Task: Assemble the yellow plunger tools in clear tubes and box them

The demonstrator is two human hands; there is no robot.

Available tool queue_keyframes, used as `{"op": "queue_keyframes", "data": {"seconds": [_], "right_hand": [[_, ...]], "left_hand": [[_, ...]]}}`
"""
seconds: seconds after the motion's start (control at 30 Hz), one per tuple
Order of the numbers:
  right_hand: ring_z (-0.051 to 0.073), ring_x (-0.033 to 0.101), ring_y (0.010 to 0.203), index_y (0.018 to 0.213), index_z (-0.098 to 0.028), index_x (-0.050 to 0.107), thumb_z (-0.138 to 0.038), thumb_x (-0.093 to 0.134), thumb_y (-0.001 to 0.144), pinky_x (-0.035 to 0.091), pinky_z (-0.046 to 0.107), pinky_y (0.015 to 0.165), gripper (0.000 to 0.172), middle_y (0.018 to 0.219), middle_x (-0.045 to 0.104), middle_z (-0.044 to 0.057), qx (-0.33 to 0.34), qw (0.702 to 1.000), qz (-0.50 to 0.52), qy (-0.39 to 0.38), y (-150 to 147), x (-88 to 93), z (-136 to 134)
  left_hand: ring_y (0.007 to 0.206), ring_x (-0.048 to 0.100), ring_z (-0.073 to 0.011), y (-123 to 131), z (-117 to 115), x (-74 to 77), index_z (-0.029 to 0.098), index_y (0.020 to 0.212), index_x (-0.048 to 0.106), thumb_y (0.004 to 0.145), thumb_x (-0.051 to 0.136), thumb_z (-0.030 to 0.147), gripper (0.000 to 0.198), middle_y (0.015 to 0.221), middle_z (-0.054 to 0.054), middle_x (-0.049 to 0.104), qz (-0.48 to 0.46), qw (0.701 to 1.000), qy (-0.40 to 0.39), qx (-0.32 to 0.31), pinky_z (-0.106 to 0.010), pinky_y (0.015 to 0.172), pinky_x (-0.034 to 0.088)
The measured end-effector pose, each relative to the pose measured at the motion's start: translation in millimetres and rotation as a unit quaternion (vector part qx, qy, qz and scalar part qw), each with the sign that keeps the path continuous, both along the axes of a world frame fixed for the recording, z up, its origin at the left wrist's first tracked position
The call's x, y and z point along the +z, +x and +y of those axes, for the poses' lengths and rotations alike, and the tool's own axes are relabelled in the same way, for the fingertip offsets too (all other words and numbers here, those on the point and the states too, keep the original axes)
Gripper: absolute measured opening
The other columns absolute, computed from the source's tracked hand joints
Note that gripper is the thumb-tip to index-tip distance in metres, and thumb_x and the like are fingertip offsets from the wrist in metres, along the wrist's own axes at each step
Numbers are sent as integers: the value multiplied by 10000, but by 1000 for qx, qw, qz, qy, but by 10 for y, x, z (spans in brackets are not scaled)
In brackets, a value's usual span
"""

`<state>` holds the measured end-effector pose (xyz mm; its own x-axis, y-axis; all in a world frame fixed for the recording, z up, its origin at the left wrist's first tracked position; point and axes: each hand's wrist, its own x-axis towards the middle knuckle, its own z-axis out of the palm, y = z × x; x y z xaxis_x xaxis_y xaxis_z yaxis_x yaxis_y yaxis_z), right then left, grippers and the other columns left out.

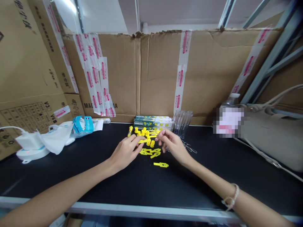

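Note:
Several small yellow plastic parts (pixel 148 135) lie in a cluster on the black tabletop (pixel 99 179). My left hand (pixel 125 151) reaches in from the left, fingers curled, its fingertips pinching a flat yellow piece (pixel 142 141) at the cluster's edge. My right hand (pixel 171 143) comes from the right with fingers bent and pinched together beside the same cluster; what it grips is too small to name. One yellow part (pixel 161 164) lies alone nearer to me, and two more (pixel 150 153) rest between my hands.
Stacked green-and-white boxes (pixel 153 121) and clear tubes (pixel 182 121) stand behind the parts against a taped cardboard wall (pixel 151 72). White bags and a charger (pixel 47 138) lie at the left. A grey bag (pixel 272 138) and a bottle (pixel 233 101) sit at the right.

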<state>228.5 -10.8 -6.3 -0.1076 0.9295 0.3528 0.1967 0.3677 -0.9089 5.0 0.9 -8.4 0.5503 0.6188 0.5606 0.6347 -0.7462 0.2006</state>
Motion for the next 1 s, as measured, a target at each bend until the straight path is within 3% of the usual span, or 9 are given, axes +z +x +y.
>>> {"op": "queue_keyframes", "data": {"seconds": [0.17, 0.33, 0.4, 0.5, 0.57, 0.67, 0.77, 0.9, 1.0], "right_hand": [[131, 534, 560, 738, -192, 642, -363, 665, 778, 410, 246, 501, 178, 673, 617, -12, -35, 988, -147, 19, 487, 320, 131], [129, 527, 572, 848, -178, 653, -439, 579, 877, 391, 257, 513, 273, 712, 629, -4, -91, 967, -237, 5, 945, 529, 194], [140, 573, 614, 884, -169, 668, -444, 575, 913, 446, 266, 547, 291, 758, 654, 5, -77, 956, -282, -29, 1051, 529, 203], [188, 663, 854, 1078, -166, 657, -360, 609, 948, 561, 343, 731, 238, 1057, 682, 54, -52, 929, -350, -105, 1126, 442, 220], [225, 655, 999, 1198, -186, 616, -323, 617, 952, 568, 408, 827, 282, 1238, 629, 78, -47, 911, -381, -149, 1153, 364, 239], [239, 643, 1040, 1225, -196, 608, -321, 615, 952, 561, 422, 853, 300, 1284, 608, 84, -58, 899, -397, -174, 1202, 302, 266], [222, 654, 1005, 1204, -190, 612, -322, 613, 955, 567, 411, 835, 282, 1242, 626, 79, -72, 909, -384, -146, 1203, 329, 273], [171, 655, 650, 962, -174, 697, -458, 559, 956, 544, 325, 631, 315, 824, 720, 55, -63, 942, -329, -35, 887, 367, 204], [197, 684, 771, 1083, -223, 679, -504, 550, 945, 539, 329, 671, 339, 1044, 735, 72, -22, 958, -280, 60, 416, 292, 83]], "left_hand": [[878, 637, -204, -15, 12, -12, 210, 1247, 600, 969, 437, 121, 333, 1048, -58, 650, 4, 1000, 2, -11, -372, 852, 503], [955, 617, -225, -25, 44, -52, 235, 1375, 516, 982, 381, 106, 435, 1088, -73, 623, -7, 999, -3, -35, -418, 896, 501], [991, 615, -222, -26, 60, -70, 249, 1432, 452, 993, 372, 115, 466, 1108, -75, 608, -18, 999, -9, -45, -410, 920, 510], [1068, 614, -209, -25, 78, -91, 263, 1470, 380, 1002, 400, 137, 485, 1185, -77, 571, -39, 998, -22, -54, -374, 958, 519], [1096, 616, -209, -26, 83, -96, 270, 1453, 387, 1000, 432, 152, 470, 1225, -77, 550, -52, 997, -28, -55, -375, 974, 520], [1102, 621, -219, -27, 82, -89, 271, 1386, 453, 991, 473, 164, 410, 1212, -70, 558, -63, 996, -35, -58, -397, 980, 521], [1060, 635, -219, -28, 82, -77, 262, 1327, 509, 983, 500, 167, 357, 1175, -65, 580, -67, 995, -46, -63, -398, 952, 532], [998, 649, -208, -40, 95, -84, 273, 1360, 497, 962, 561, 180, 414, 1133, -49, 620, -64, 993, -64, -70, -394, 931, 539], [974, 657, -197, -50, 97, -95, 304, 1432, 430, 942, 594, 167, 535, 1106, -29, 647, -62, 992, -72, -77, -367, 910, 548]]}}
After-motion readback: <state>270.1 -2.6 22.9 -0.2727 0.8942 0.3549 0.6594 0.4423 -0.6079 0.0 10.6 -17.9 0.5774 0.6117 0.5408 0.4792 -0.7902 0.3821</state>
